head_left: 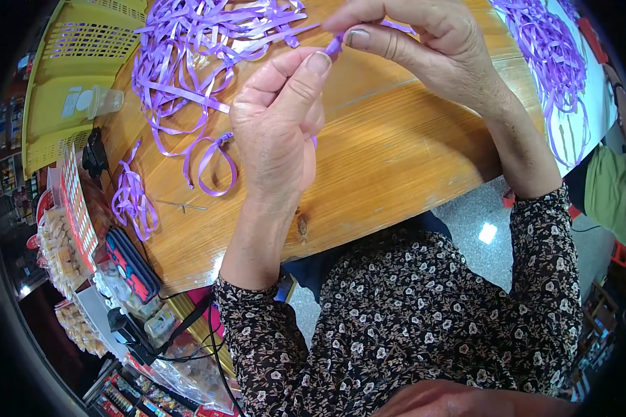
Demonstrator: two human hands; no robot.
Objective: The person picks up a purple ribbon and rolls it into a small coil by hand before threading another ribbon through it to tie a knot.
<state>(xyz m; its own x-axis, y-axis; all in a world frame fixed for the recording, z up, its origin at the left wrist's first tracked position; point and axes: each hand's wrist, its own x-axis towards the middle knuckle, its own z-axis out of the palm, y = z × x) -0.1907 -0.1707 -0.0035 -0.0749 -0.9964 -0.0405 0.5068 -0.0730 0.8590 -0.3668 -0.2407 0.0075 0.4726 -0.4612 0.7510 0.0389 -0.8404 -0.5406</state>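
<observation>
Between my two hands, above the wooden table, is a purple ribbon [334,46] bunched into a small knot or fold. My left hand [283,111] is closed, thumb pressed to the forefinger on the ribbon's near side. From the upper right, my right hand [431,55] pinches the same ribbon between thumb and fingers, its fingertips partly cut off by the upper edge. Left of my left hand spreads a loose heap of purple ribbons [181,62]. A looped ribbon with a dark knotted end [218,167] lies just beside my left wrist.
A smaller ribbon bundle [133,198] and a thin metal tool [182,206] lie on the wooden table [368,187]. At the far left stand a yellow basket [83,42] and a clear plastic cup [106,101]. More purple ribbons [549,62] cover a white surface at right.
</observation>
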